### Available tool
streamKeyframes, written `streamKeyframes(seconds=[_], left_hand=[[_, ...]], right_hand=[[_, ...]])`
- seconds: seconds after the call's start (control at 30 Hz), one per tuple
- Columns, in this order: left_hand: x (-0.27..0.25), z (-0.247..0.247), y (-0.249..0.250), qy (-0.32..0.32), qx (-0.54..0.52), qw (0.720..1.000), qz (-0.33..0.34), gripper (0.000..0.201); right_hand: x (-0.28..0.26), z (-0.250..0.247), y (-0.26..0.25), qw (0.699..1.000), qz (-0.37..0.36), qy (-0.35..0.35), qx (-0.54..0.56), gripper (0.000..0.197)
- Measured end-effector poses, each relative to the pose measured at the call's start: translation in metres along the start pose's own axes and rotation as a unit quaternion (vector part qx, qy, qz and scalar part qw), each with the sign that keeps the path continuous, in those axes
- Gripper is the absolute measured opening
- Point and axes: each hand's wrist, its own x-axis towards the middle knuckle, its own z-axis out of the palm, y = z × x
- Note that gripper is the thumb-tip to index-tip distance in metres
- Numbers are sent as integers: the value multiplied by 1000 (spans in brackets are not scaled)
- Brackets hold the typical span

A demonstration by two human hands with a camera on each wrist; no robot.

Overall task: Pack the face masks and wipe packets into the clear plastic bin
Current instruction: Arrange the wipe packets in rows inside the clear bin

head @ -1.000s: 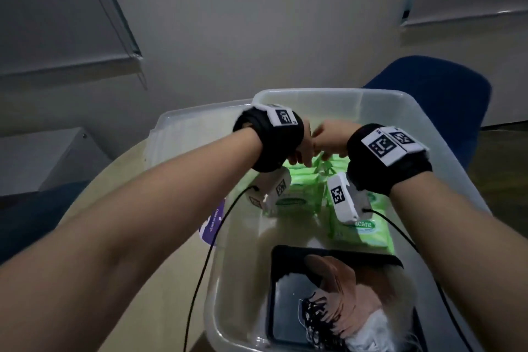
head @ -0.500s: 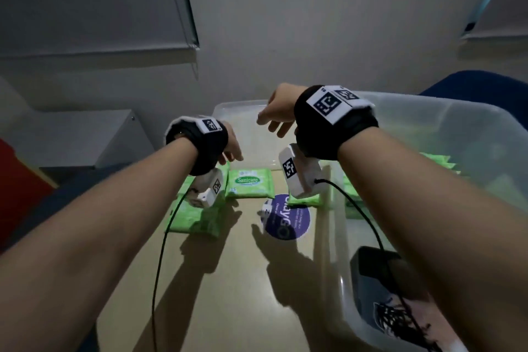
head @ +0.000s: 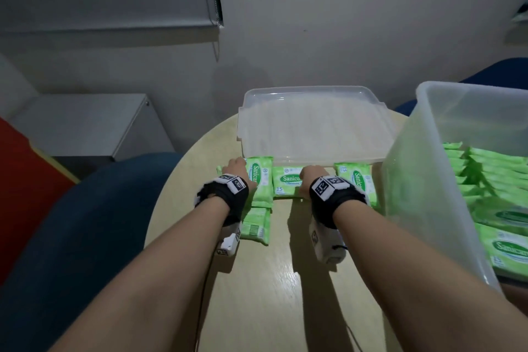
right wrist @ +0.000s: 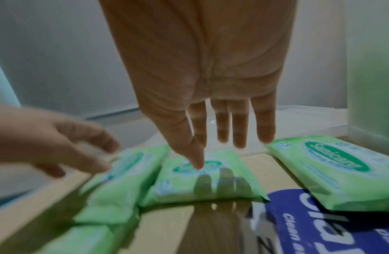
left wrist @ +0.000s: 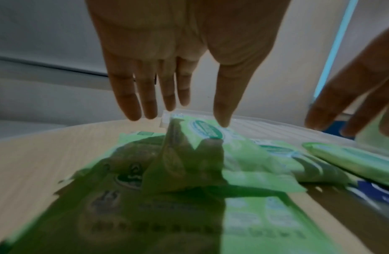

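Observation:
Several green wipe packets lie on the round wooden table (head: 257,280). My left hand (head: 237,166) hovers with straight fingers (left wrist: 145,103) over the left packet (head: 258,180) (left wrist: 202,132). My right hand (head: 313,174) reaches down, fingers (right wrist: 263,130) spread, over the middle packet (head: 285,180) (right wrist: 202,178); its thumb tip is at the packet's label. A third packet (head: 357,180) (right wrist: 332,168) lies to the right. The clear plastic bin (head: 423,180) at the right holds many green packets (head: 491,180). Neither hand holds anything.
The bin's clear lid (head: 311,126) lies on the table behind the packets. A fourth packet (head: 255,227) lies under my left wrist. A blue-purple sticker (right wrist: 319,223) is on the table by my right wrist. A blue chair (head: 85,237) stands at the left.
Both hands left the bin, swung left over the table and came down onto the row of packets. My view turned from the bin to the table.

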Motion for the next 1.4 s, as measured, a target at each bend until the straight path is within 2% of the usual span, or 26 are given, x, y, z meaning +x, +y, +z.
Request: streamKeyframes(seconds=[0.07, 0.13, 0.2, 0.27, 0.33, 0.37, 0.43, 0.53, 0.63, 0.77, 0.8, 0.87, 0.97, 1.03, 1.1, 1.17, 1.27, 1.33, 1.4], left_hand=[[9, 3, 0, -40, 58, 992, 102, 59], [18, 0, 1, -89, 130, 967, 201, 60], [29, -6, 3, -121, 209, 937, 252, 63], [36, -12, 11, -129, 257, 924, 250, 58], [42, -15, 22, -123, 266, 926, 239, 46], [46, -14, 25, -124, 272, 925, 234, 47], [54, -10, 30, -113, 329, 899, 267, 49], [56, -5, 26, -93, 336, 897, 271, 45], [60, -5, 16, -65, 347, 886, 299, 52], [61, 0, 6, -47, 342, 901, 262, 99], [60, 3, 2, -45, 327, 910, 252, 100], [61, 7, -7, -52, 266, 933, 237, 94], [53, 5, -15, -75, 172, 959, 213, 88], [48, -4, -16, -106, 152, 967, 175, 95], [52, -16, -16, -147, 178, 964, 135, 102], [60, -28, -15, -177, 216, 954, 110, 90], [61, -33, -12, -172, 284, 937, 107, 56], [55, -28, -10, -133, 286, 945, 91, 51], [52, -23, -12, -110, 261, 956, 81, 43]], right_hand=[[3, 6, 2, 999, 27, 1, -41, 34], [10, 6, 2, 997, 36, -11, -72, 35], [22, 2, -1, 996, 22, -24, -86, 35], [37, 0, -5, 995, 9, -45, -84, 40], [49, -1, -6, 995, 2, -55, -80, 48], [45, -4, -7, 995, 0, -56, -86, 49], [36, -6, -10, 992, -8, -65, -106, 47], [41, 3, -5, 991, -14, -45, -123, 42], [43, 11, -3, 993, -10, -42, -112, 52], [38, 23, 2, 994, 22, -42, -98, 64], [39, 25, 3, 997, 32, -39, -63, 67], [38, 26, 6, 999, 40, -36, -7, 58], [32, 24, 12, 999, 25, -37, -8, 56], [26, 21, 14, 999, 17, -41, -11, 60], [19, 13, 12, 998, 2, -54, -15, 58], [15, 3, 6, 998, -19, -45, -31, 50], [7, -12, 1, 996, -60, -46, -53, 45], [1, -28, 2, 993, -103, -18, -51, 35], [-27, -63, -5, 991, -134, -15, -9, 31]])
